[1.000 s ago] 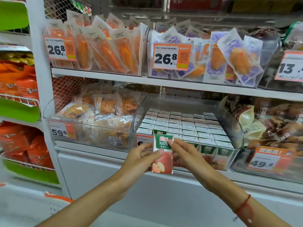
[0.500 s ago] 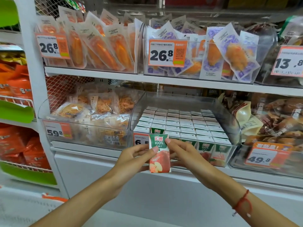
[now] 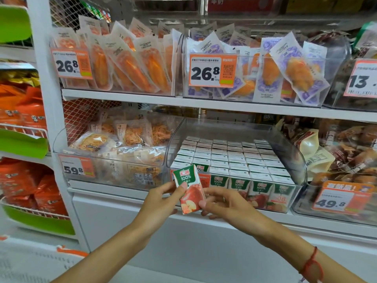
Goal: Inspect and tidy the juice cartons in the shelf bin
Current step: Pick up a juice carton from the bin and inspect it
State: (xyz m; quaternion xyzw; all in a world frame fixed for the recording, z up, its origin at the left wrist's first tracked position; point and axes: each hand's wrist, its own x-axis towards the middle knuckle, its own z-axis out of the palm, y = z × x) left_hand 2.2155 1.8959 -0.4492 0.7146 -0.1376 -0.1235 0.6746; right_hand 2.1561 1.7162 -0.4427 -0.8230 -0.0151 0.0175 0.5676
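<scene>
Held juice carton (image 3: 188,188) is now tilted, top leaning toward 11 o'clock; half a second ago it stood nearly upright. It is out of the bin, in front of the bin's front-left corner, front face to the camera: green top band with "100%", apple picture below.

Left hand (image 3: 158,198) pinches the carton's left edge, thumb on the front face, fingers curled behind. Right hand (image 3: 221,203) has dropped from the carton's upper right edge to the lower right corner; thumb clamped on that corner, other fingers curled under and behind. Both hands are closed on the carton.

Read: the carton is being rotated for inspection, not yet returned. Tidying is still to come.

Shelf bin (image 3: 293,160), clear plastic, sits at 1 o'clock from the carton. Packed juice cartons (image 3: 230,158) stand in neat rows, white tops up. There seems to be a gap in the front row at the left end, behind the held carton, probably its slot; partly hidden, so can't be sure.

Further out: price tag "59.8" (image 3: 76,167) at 9 o'clock, "49.8" tag (image 3: 342,198) at 3 o'clock, "26.8" tag (image 3: 212,70) at 12 o'clock on the shelf above. Red string (image 3: 311,263) on the right wrist.
</scene>
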